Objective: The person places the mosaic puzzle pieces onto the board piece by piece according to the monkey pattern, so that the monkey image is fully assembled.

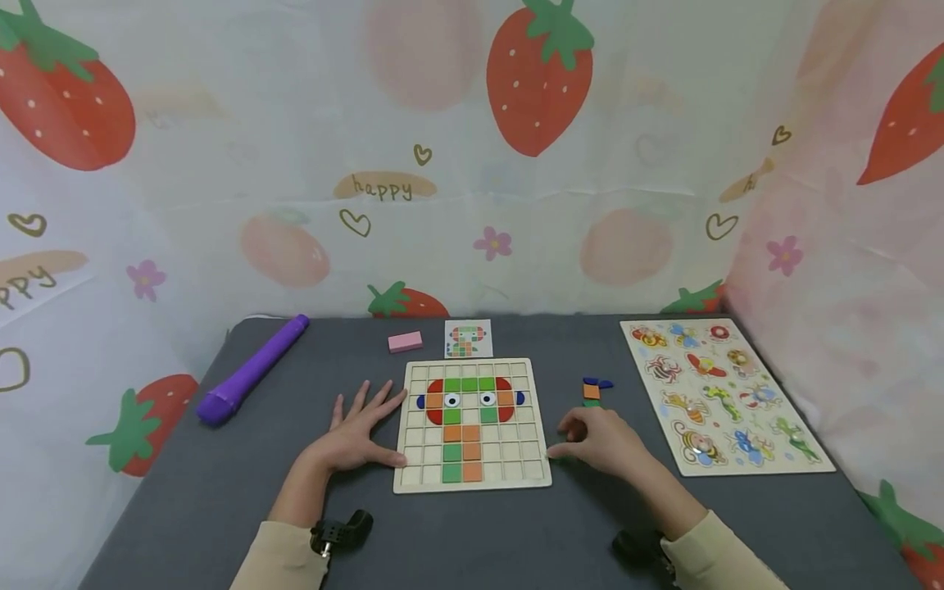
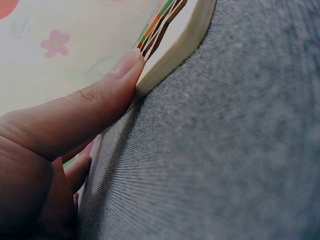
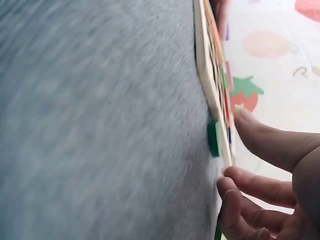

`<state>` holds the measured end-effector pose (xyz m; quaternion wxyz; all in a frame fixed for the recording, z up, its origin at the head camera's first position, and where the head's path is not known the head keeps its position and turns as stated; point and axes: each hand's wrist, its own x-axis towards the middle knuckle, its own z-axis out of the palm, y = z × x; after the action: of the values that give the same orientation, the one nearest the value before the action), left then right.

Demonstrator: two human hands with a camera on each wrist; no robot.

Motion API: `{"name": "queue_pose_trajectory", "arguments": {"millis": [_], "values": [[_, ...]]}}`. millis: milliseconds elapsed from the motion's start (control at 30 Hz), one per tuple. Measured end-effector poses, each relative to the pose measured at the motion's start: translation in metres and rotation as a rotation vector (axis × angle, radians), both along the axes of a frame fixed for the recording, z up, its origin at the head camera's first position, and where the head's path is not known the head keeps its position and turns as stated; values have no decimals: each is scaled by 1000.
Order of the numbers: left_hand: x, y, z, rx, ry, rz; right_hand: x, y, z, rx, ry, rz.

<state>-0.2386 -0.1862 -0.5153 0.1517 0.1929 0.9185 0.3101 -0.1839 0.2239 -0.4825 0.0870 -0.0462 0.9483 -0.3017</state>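
A pale gridded board point(image 1: 512, 459) lies flat on the dark tabletop, with red, green, orange, blue and eye-marked tiles set in some of its cells. At its left edge is my left hand point(image 1: 357, 438), fingers spread. The left thumb point(image 2: 107, 92) touches the board's rim in the left wrist view. My right hand point(image 1: 601, 441) hovers by the board's right edge, its fingers bent and the thumb apart from them. Near the gap between them, a green tile point(image 3: 214, 139) shows beside the board in the right wrist view; no grip on it is visible.
Beyond the right hand lie an orange tile point(image 1: 592, 392) and blue pieces point(image 1: 596, 382). A picture card point(image 1: 468, 351) and a pink block point(image 1: 405, 342) lie behind the board. A purple stick-shaped object point(image 1: 254, 370) is left; a cartoon insect board point(image 1: 726, 397) is right.
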Motion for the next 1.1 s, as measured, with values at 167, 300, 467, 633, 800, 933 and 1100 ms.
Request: {"name": "queue_pose_trajectory", "arguments": {"millis": [167,300,467,633,800,933,1100], "values": [[0,1,1,5,5,-7,2,6,1,42,-37,1],[0,1,3,9,2,-3,2,5,1,40,-16,21],[0,0,2,12,-4,2,1,2,1,21,-6,41],[-1,0,1,6,-1,0,0,0,1,-11,-23,55],[0,-1,2,10,3,0,0,-1,1,-36,-30,74],[1,-2,2,10,5,-3,-2,-2,0,-34,-28,75],[1,-2,2,6,5,1,-4,-4,1,-61,-35,64]]}}
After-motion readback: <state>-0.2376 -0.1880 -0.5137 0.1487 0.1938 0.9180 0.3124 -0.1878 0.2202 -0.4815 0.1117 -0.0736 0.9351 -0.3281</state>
